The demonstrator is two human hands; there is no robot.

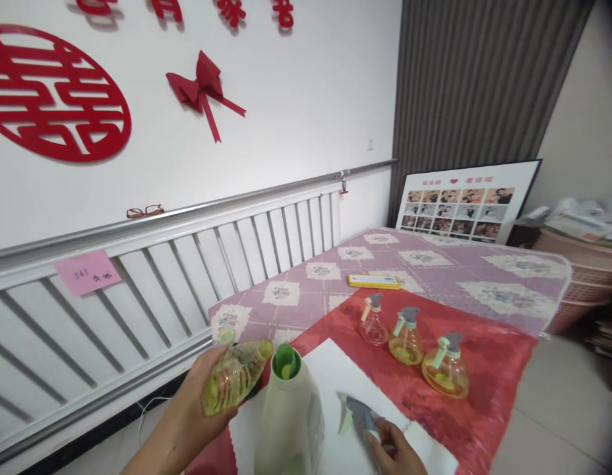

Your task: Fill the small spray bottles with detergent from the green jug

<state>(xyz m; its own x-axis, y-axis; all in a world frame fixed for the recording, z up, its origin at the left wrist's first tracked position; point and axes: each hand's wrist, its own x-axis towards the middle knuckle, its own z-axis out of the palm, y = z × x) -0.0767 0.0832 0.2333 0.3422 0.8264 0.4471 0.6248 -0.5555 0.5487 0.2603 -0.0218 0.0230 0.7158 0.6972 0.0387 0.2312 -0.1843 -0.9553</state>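
Observation:
My left hand (207,402) is wrapped round a clear ribbed bottle (237,376) with yellow liquid inside. The bottle leans to the right, its uncapped mouth close to the green opening of a large pale green jug (289,422). I cannot tell whether the two mouths touch. A pale green round piece (227,335) shows just above my left fingers; whether it is held or lying there is unclear. On the right, my right hand (395,448) grips a grey spray head (363,415) with a pale green trigger, over the white sheet (343,376).
Three small spray bottles stand on the red cloth (489,422): a clear one (373,323) and two with yellow liquid (405,343) (445,373). Behind them lies a yellow-edged flat box (374,282). A white radiator (187,264) runs along the left; stacked baskets (587,277) stand right.

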